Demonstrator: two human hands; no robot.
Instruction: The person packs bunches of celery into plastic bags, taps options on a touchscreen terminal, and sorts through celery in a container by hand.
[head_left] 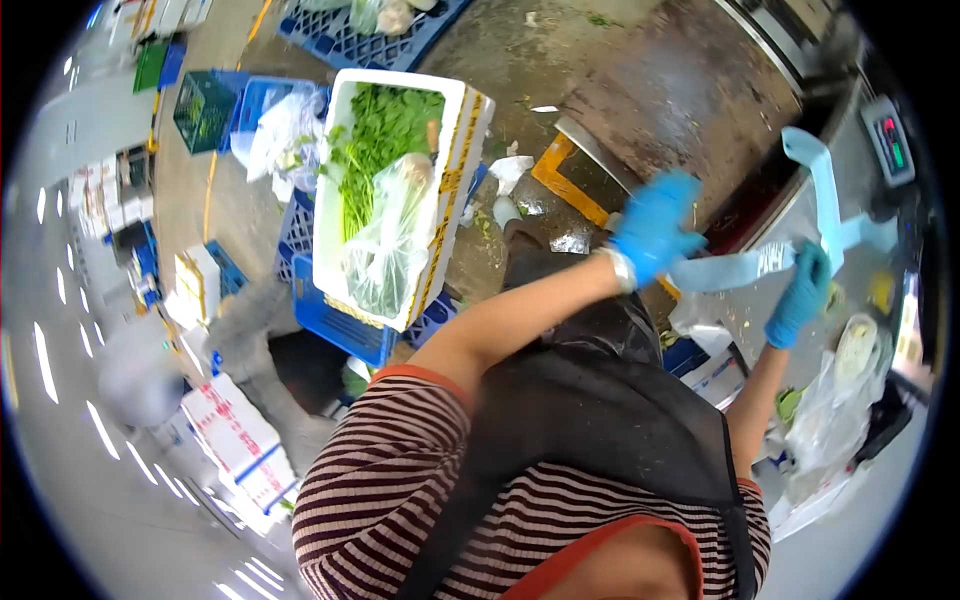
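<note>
My left hand [650,232], in a blue glove, is raised at the middle with its fingers apart and slightly blurred. Just beside it is one end of a light blue strip [725,271] bearing a small printed patch; I see no grip on it from this hand. My right hand [797,300], gloved in blue too, pinches the strip farther along, where it bends and branches over the grey worktop [748,306]. Behind the strip, a digital scale [888,142] with a lit display stands at the worktop's far side.
At left, a white foam box [462,190] holds leafy greens [385,130] and a clear plastic bag [385,240]. A blue crate [335,325] is beneath it. Crumpled plastic bags [830,430] lie right of my right hand. A yellow-edged platform [565,175] stands ahead on the wet floor.
</note>
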